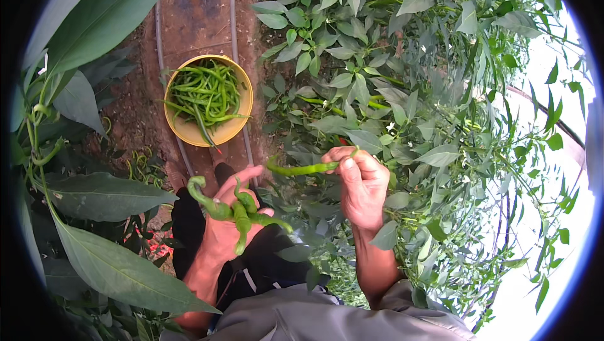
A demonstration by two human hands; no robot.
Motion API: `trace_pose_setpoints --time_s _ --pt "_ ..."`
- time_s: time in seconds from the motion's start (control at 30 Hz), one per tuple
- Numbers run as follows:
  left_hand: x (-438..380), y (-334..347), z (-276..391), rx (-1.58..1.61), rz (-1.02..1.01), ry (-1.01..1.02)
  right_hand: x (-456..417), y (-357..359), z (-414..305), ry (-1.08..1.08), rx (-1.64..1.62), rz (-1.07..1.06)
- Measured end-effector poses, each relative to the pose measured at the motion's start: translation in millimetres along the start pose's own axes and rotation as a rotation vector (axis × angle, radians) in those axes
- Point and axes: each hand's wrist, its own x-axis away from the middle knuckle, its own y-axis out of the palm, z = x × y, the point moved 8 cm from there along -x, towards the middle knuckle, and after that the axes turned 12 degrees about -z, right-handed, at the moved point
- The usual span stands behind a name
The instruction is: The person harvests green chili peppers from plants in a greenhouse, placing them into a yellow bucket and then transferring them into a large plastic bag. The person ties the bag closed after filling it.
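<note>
My left hand holds several curled green chili peppers across its palm, in front of my dark trousers. To its right, my right hand pinches a single slender green pepper between thumb and fingers; its free end points left towards my left hand. Beyond my hands, a yellow bucket stands on the path, holding many long green peppers. One darker pepper with a red tip lies over the others near the bucket's front rim.
Pepper plants with white flowers and green fruit fill the right side. Large leaves hang close on the left. Two grey hoses run along the brown path. Curled green peppers lie on the ground left of my feet.
</note>
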Motion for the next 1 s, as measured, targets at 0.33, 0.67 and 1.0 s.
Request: trace_pose_setpoints --time_s 0.33,0.67,1.0 --pt "36.6 9.1 -124.9 0.441 -0.008 -0.445 -140.6 -38.4 20.6 0.065 0.507 0.193" --pt "80.6 -28.4 -158.0 0.227 0.084 -0.486 -150.0 -226.1 52.1 0.921 1.800 -0.024" --pt "98.5 -39.9 -164.7 0.259 0.097 -0.495 -114.9 -224.2 24.6 0.675 1.888 0.008"
